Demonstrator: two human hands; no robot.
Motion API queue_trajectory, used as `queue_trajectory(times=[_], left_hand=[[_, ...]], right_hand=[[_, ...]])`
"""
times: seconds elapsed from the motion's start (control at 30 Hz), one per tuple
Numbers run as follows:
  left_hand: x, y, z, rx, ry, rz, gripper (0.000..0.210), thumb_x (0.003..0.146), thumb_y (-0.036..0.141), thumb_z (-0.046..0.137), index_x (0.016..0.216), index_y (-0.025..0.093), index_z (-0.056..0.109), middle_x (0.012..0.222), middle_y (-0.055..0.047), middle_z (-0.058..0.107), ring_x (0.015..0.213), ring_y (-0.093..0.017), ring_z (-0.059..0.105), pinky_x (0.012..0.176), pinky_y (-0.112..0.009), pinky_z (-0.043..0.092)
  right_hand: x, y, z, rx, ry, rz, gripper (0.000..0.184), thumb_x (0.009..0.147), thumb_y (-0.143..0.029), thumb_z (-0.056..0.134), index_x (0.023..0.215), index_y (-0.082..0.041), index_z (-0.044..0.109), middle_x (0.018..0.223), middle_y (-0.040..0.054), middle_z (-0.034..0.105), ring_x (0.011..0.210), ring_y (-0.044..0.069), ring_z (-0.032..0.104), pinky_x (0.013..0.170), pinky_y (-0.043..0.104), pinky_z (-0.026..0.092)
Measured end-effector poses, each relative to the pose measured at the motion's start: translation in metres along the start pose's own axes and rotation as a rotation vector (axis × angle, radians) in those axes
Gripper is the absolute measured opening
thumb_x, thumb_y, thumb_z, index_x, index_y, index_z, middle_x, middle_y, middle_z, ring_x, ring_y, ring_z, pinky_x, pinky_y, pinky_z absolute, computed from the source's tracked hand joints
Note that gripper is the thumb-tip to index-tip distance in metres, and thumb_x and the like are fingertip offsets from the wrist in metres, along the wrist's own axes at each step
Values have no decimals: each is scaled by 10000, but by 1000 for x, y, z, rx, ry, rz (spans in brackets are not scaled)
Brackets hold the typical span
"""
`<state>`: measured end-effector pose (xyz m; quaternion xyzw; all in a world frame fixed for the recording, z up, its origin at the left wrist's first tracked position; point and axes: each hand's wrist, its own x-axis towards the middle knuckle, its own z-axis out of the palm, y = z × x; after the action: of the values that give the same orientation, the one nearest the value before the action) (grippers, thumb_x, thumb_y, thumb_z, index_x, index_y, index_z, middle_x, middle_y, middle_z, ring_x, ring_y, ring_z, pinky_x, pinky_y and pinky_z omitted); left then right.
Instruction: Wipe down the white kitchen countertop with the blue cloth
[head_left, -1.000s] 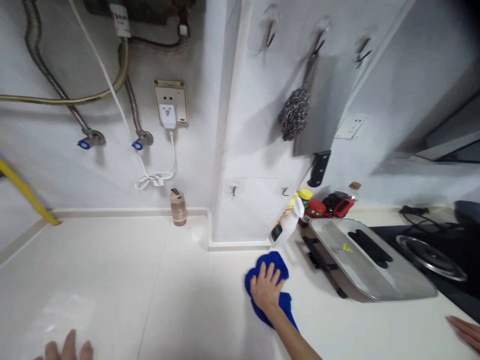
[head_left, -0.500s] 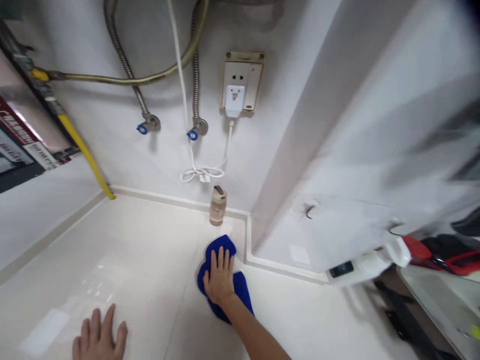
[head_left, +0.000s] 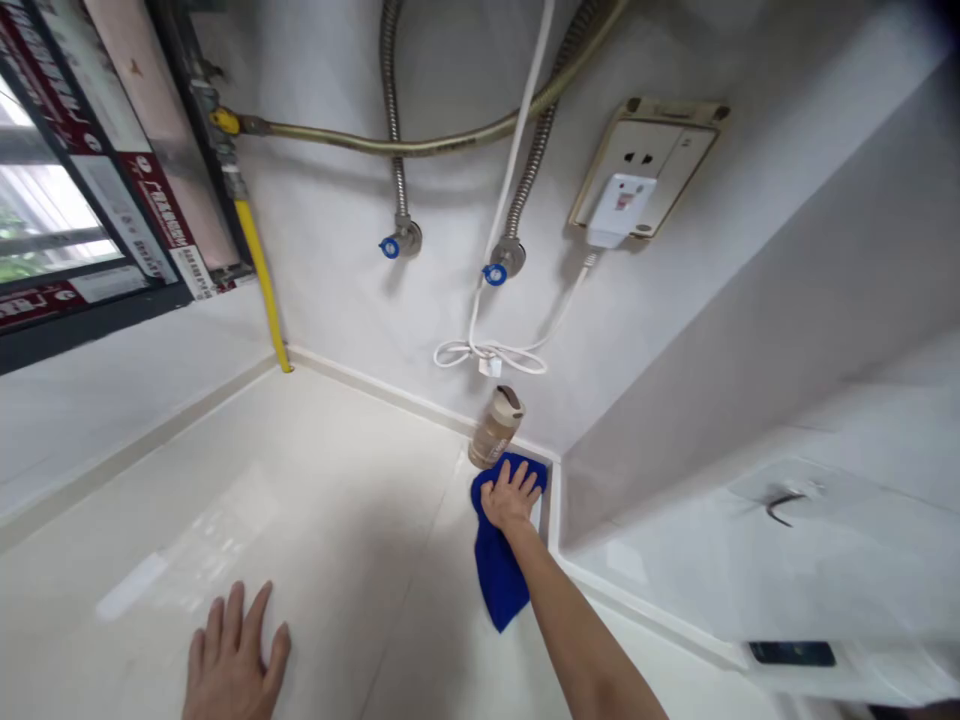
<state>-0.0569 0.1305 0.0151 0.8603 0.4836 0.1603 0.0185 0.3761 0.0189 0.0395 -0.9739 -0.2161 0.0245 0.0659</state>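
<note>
right hand (head_left: 510,497): fingers spread, pressed flat on a blue cloth (head_left: 497,570), pinching nothing; cloth: lies on the white table (head_left: 337,500) in its far corner, where the two walls meet, its tail trailing toward the near edge; small brown bottle (head_left: 495,428): tilted, just beside the cloth at the back edge; left hand (head_left: 234,660): open, fingers spread, palm flat on the table near its front edge, well apart from the cloth; white cord (head_left: 487,355): coiled on the wall above the bottle.

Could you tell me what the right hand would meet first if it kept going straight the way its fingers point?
Probably the tan bottle, standing just beyond the right hand on the blue cloth; the wall corner lies behind it.
</note>
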Motion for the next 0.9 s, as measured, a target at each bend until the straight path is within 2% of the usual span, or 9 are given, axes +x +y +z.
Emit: queue_trajectory(times=[0.1, 0.2, 0.37, 0.47, 0.57, 0.67, 0.8, 0.9], left_hand=[[0, 2, -2, -9, 22, 7, 717, 912, 510, 193, 1420, 106, 500, 1579, -200, 343, 1534, -338, 103, 1200, -571, 198], [-1, 1, -1, -26, 43, 7, 712, 913, 498, 192, 1420, 102, 498, 1577, -201, 344, 1537, -336, 84, 1203, -576, 184], [-1, 2, -2, -46, 52, -2, 686, 917, 476, 222, 1437, 106, 474, 1583, -212, 319, 1526, -358, 117, 1196, -584, 189], [0, 5, -9, -48, 29, 17, 675, 915, 434, 221, 1445, 88, 455, 1577, -228, 314, 1519, -384, 122, 1185, -597, 197], [2, 8, -15, -49, 20, 15, 690, 913, 443, 202, 1449, 83, 448, 1575, -237, 302, 1502, -415, 158, 1173, -599, 212], [4, 9, -17, -40, 3, -3, 712, 912, 476, 191, 1464, 94, 429, 1570, -237, 301, 1477, -433, 209, 1169, -590, 215], [7, 8, -16, -26, -33, -17, 733, 905, 515, 184, 1486, 123, 398, 1576, -227, 287, 1457, -440, 239, 1167, -575, 213], [8, 9, -17, -27, -46, -21, 734, 905, 522, 177, 1488, 132, 394, 1567, -223, 293, 1454, -436, 237, 1164, -570, 211]], right_hand=[[-8, -1, -4, -13, 2, -17, 692, 911, -351, 345, 1530, -58, 246, 1607, 294, 139, 1471, 446, 197, 1151, 682, 144], [-34, -3, -9, -31, 6, -51, 688, 927, -345, 342, 1531, -36, 229, 1602, 308, 139, 1472, 444, 203, 1158, 672, 151], [-103, 0, -8, -49, 1, -140, 690, 932, -364, 389, 1544, -90, 224, 1626, 250, 120, 1491, 437, 141, 1187, 633, 152], [-150, 15, -2, -3, 1, -234, 704, 937, -412, 406, 1548, -118, 217, 1638, 215, 79, 1503, 425, 81, 1197, 630, 151], [-197, 44, 2, 74, -11, -320, 706, 948, -490, 401, 1553, -178, 213, 1647, 160, 41, 1513, 393, 48, 1219, 603, 151], [-241, 82, 2, 118, -16, -358, 665, 964, -488, 363, 1555, -233, 196, 1653, 97, 30, 1521, 351, 62, 1232, 583, 167], [-290, 141, 1, 132, 43, -285, 599, 970, -401, 326, 1544, -245, 251, 1655, 56, 58, 1526, 308, 85, 1237, 570, 198], [-319, 196, 6, 120, 93, -192, 588, 959, -400, 318, 1524, -237, 321, 1649, 51, 120, 1523, 294, 110, 1238, 566, 217]])
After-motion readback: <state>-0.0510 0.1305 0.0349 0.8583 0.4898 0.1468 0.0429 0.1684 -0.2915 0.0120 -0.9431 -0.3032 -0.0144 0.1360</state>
